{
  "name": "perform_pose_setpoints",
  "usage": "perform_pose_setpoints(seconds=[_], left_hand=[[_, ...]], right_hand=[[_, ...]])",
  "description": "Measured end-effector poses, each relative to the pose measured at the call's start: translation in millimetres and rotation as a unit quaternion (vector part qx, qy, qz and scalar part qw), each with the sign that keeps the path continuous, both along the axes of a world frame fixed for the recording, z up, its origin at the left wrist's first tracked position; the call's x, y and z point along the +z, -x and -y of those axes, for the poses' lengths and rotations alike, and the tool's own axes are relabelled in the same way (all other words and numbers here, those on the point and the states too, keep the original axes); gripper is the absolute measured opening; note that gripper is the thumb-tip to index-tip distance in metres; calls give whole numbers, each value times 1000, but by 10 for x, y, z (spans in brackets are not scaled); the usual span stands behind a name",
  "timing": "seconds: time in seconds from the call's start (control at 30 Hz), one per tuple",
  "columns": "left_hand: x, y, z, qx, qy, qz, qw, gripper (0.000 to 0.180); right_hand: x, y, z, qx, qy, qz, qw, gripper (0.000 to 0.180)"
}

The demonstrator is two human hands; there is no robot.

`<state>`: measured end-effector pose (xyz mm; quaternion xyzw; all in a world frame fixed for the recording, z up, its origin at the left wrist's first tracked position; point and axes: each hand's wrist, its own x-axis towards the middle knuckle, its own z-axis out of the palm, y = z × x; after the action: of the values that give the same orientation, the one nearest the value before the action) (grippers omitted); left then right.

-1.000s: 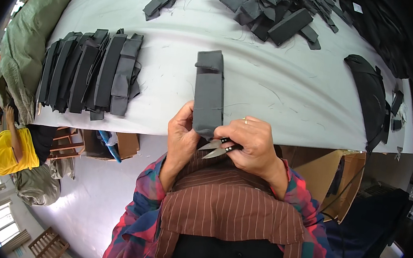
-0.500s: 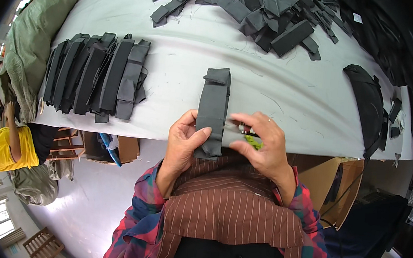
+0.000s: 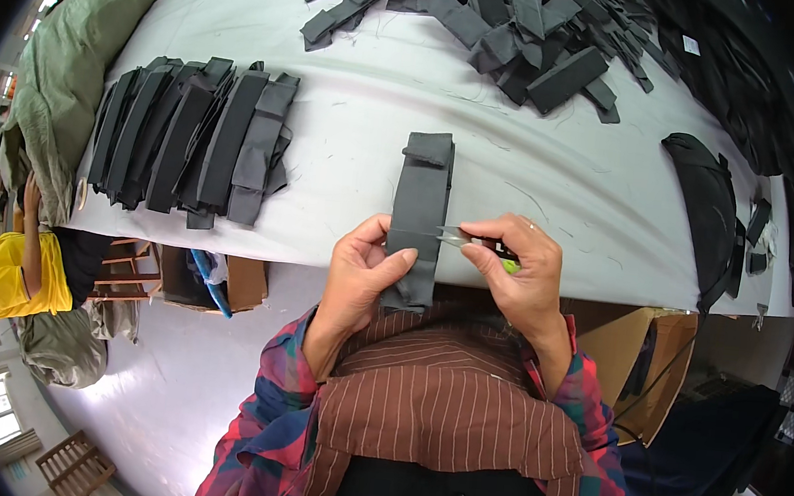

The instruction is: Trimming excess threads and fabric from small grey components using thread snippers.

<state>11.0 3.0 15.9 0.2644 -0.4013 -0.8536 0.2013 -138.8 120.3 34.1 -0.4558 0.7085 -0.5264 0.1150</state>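
A dark grey folded fabric strip (image 3: pixel 422 188) stands out lengthwise from me at the table's front edge. My left hand (image 3: pixel 362 269) is closed on its near part, with the thumb lying on top. My right hand (image 3: pixel 524 270) grips thread snips (image 3: pixel 451 235) that have pointed metal blades and a yellow-green part near the palm. The blades point left, and their tips meet the strip's right edge; whether a thread lies between them is too small to tell.
Left on the white-covered table (image 3: pixel 350 138) lies a row of stacked dark strips (image 3: pixel 188 137). A loose heap of strips (image 3: pixel 532 32) covers the far side. Black fabric pieces (image 3: pixel 702 206) rest at the right. Another person in yellow (image 3: pixel 26 274) is at the far left.
The snips' blades have come into clear view and turned toward the strip's right edge. My right-hand fingers have closed in around them. The left hand keeps its hold.
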Motion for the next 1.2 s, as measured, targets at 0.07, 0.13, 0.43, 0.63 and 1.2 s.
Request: perform_pose_setpoints(seconds=[0.07,0.13,0.43,0.63,1.2], left_hand=[[10,32,-23,-5,64,12,998,19],[-49,5,-25,-22,87,16,996,19],[-66,13,-31,-36,107,27,993,19],[-51,-59,7,-67,88,32,993,18],[-42,-66,40,-82,87,12,993,18]], right_hand=[[22,-19,44,20,-6,-33,999,14],[31,-41,83,40,-10,-67,997,16],[4,-103,183,47,14,-189,981,18],[-18,-71,152,52,-1,-204,978,17],[19,32,182,94,-9,-210,973,18]])
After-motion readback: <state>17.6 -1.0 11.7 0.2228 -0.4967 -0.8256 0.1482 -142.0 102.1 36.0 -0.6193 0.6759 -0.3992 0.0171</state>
